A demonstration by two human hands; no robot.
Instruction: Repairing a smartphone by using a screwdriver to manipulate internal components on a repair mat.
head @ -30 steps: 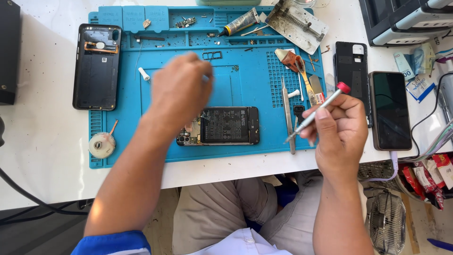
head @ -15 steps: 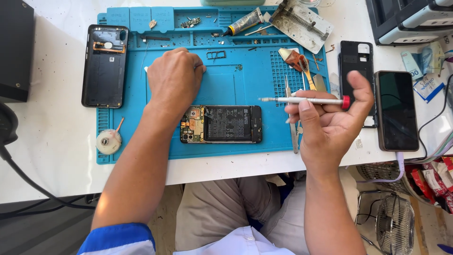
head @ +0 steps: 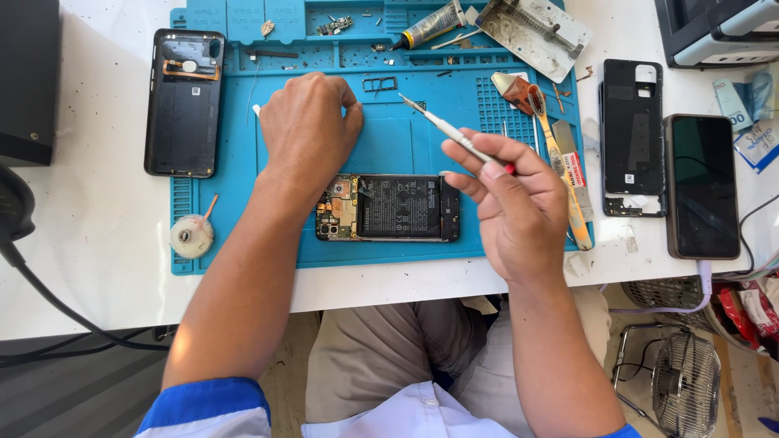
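Observation:
An opened phone [head: 389, 208] with its battery and circuit board exposed lies on the blue work mat [head: 381, 146]. My left hand [head: 308, 130] rests palm down on the mat just above the phone's left end, fingers curled; whether it holds something small I cannot tell. My right hand [head: 511, 203] hovers at the phone's right end and grips a thin screwdriver [head: 446, 130] with a red cap, its tip pointing up and to the left above the mat.
A black back cover [head: 184, 101] lies at the mat's left edge, with a small white reel [head: 191, 236] below it. Tweezers, a glue tube [head: 430, 26] and a metal plate [head: 535, 36] sit at the top right. Two dark phones [head: 669, 162] lie to the right, and a fan [head: 686, 381] stands on the floor.
My right hand has turned the screwdriver from level to pointing up-left and moved closer to the phone. My left hand has stayed on the mat above the phone.

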